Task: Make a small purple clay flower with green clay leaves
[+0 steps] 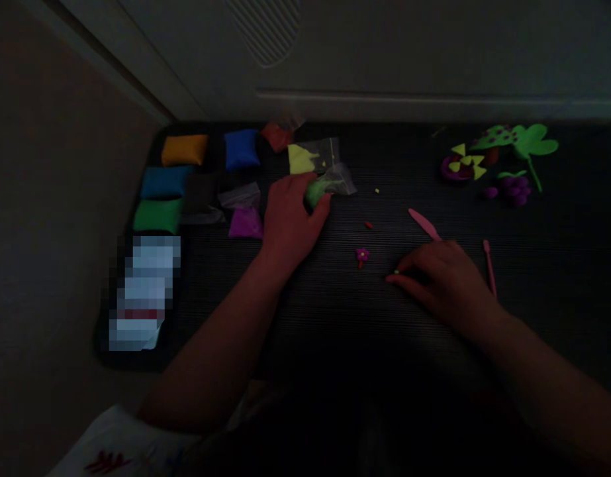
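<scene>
My left hand [291, 215] lies on a clear bag of light green modelling clay [315, 192], its thumb and fingers around the near end. My right hand [447, 281] pinches a tiny piece of green clay [396, 271] between thumb and fingertips, low over the dark tabletop. Between the hands lies a small purple clay flower [362, 254] with a yellow centre and a short red stem. Behind it are a small red clay piece [369, 225] and a yellow crumb [377, 191]. A pink plastic knife [424, 224] lies just beyond my right hand, its near end hidden.
Several clay packets lie at left, including orange [185, 150], blue [241, 150] and purple [246, 222]. An open yellow bag [302, 159] is behind my left hand. A phone [143, 291] rests at far left. Right are a pink tool [490, 268] and clay grapes [514, 190].
</scene>
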The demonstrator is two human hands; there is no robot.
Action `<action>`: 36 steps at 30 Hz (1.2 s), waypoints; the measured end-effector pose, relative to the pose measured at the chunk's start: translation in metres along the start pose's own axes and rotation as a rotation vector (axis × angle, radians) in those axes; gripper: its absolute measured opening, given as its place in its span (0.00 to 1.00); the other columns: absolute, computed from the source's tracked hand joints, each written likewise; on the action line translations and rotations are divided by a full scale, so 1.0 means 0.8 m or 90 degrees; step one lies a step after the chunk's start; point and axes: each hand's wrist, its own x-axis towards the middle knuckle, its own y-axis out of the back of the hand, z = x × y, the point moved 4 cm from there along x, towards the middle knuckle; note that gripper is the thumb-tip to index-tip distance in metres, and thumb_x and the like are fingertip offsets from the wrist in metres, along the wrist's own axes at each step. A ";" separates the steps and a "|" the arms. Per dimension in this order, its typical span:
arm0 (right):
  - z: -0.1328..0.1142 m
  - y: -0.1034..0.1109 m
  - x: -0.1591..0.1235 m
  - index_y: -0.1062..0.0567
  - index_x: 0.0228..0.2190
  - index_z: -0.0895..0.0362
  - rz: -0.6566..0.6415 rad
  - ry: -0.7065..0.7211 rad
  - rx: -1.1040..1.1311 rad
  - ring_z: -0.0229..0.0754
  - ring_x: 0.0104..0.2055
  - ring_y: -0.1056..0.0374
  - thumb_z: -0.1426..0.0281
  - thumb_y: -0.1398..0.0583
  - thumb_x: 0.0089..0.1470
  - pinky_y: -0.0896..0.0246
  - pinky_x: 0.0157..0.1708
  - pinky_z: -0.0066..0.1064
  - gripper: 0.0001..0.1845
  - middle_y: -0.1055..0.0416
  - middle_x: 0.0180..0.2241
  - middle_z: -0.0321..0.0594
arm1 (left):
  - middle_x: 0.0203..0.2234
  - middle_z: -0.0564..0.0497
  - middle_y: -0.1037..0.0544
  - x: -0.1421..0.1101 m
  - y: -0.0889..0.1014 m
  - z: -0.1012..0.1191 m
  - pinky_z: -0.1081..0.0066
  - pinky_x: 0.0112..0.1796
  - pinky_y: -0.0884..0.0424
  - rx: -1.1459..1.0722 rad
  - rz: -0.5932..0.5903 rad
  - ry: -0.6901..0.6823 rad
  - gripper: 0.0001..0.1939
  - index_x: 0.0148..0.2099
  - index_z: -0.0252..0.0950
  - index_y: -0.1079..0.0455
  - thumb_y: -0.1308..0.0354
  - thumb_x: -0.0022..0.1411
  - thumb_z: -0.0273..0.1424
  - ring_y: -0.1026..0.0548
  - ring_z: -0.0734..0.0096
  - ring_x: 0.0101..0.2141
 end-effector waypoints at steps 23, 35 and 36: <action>0.003 0.018 -0.035 0.34 0.49 0.52 -0.028 0.083 -0.164 0.43 0.35 0.38 0.67 0.44 0.51 0.55 0.40 0.44 0.22 0.30 0.33 0.39 | 0.44 0.47 0.29 0.002 -0.003 -0.003 0.65 0.49 0.40 -0.015 0.009 0.000 0.17 0.48 0.36 0.36 0.51 0.58 0.37 0.35 0.63 0.46; -0.005 0.008 -0.038 0.31 0.46 0.46 -0.036 0.113 -0.248 0.44 0.33 0.40 0.61 0.44 0.50 0.55 0.40 0.45 0.20 0.33 0.33 0.40 | 0.43 0.47 0.29 0.002 -0.003 0.000 0.64 0.49 0.41 -0.031 -0.002 0.005 0.16 0.47 0.36 0.36 0.51 0.57 0.36 0.35 0.62 0.47; -0.003 0.009 -0.038 0.31 0.46 0.47 -0.035 0.101 -0.254 0.44 0.34 0.40 0.61 0.44 0.50 0.55 0.40 0.45 0.20 0.33 0.33 0.41 | 0.43 0.47 0.30 0.002 -0.003 0.000 0.64 0.49 0.41 -0.031 -0.003 0.006 0.16 0.47 0.36 0.36 0.51 0.57 0.36 0.36 0.62 0.47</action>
